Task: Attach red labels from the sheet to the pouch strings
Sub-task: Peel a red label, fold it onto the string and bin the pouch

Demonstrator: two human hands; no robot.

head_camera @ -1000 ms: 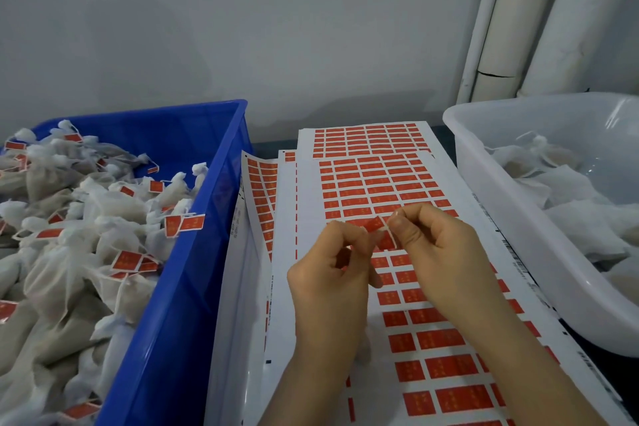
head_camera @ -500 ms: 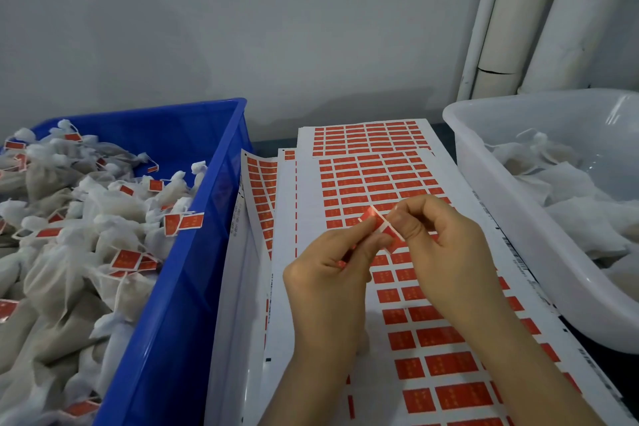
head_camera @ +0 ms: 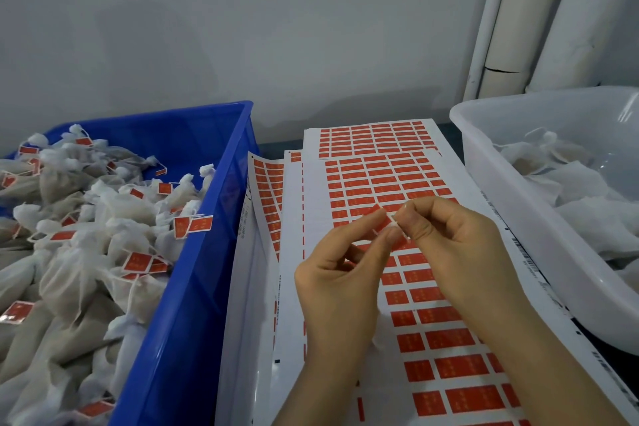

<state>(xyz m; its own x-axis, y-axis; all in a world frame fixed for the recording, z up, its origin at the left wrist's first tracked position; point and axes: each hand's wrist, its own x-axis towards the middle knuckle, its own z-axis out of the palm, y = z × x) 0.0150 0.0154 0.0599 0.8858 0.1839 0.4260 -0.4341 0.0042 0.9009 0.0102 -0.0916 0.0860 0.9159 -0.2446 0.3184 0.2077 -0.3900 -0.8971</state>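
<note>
Now, one red label (head_camera: 378, 218) held up over the sheet (head_camera: 294, 252).
Fingers of the left hand (head_camera: 337, 287) pinch it; right hand (head_camera: 460, 245) fingers clamp what looks like the pouch string (head_camera: 397, 231) against it.

Both hands are at centre, over the top label sheet (head_camera: 314, 204) of a stack. L hand (head_camera: 337, 284) pinches a red label (head_camera: 378, 218) btw thumb & forefinger. R hand (head_camera: 460, 245) pinches a thin white string (head_camera: 403, 233) right against it, fingertips nearly touching. Blue bin (head_camera: 207, 252) at 9 o'clock is piled w/ white pouches (head_camera: 69, 252), many carrying red tags. White tub (head_camera: 501, 190) at 3 o'clock holds untagged pouches (head_camera: 581, 183). Pale pipes (head_camera: 511, 21) stand at 1 o'clock, by the wall.
</note>
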